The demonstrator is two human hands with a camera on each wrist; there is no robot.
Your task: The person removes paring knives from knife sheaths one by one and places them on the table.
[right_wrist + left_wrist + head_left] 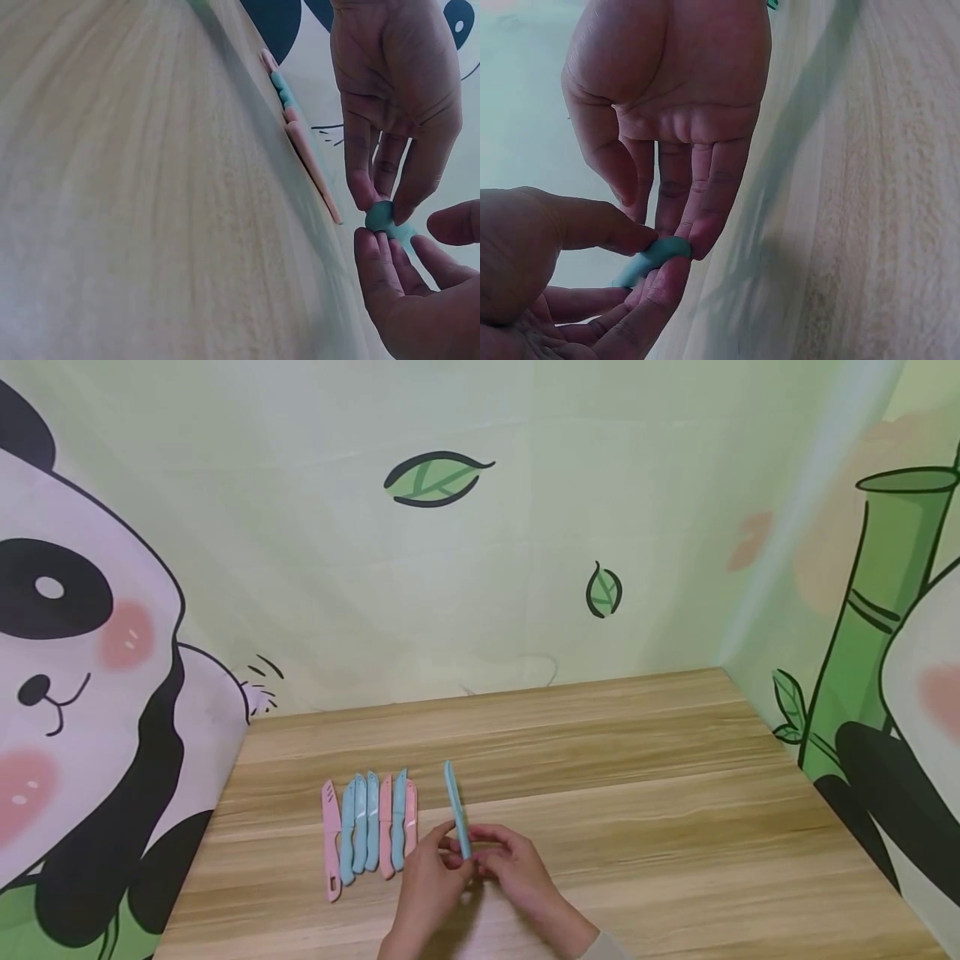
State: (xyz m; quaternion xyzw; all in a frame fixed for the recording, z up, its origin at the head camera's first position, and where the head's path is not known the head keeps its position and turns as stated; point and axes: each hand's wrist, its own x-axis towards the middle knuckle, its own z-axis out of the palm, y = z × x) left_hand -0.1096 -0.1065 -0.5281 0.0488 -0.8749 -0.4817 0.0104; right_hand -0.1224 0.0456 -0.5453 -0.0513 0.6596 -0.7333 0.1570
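Observation:
A light blue sheathed fruit knife (455, 802) stands tilted between both hands, its sheath end up and away from the person. My right hand (517, 868) pinches the lower handle between thumb and fingers. My left hand (433, 878) is on its other side; in the left wrist view, the fingertips of the left hand (675, 90) touch the rounded handle end (671, 250), with the thumb off to one side. The right wrist view shows the right hand (397, 97) gripping that handle and the left hand's fingers (379, 270) against it from below.
Left of the hands lies a row of several sheathed knives, blue (362, 822) and pink (386, 827). A longer pink knife (331, 839) with slots ends the row. The wood-grain table (637, 793) meets a panda-print backdrop (525, 527) at the back and sides.

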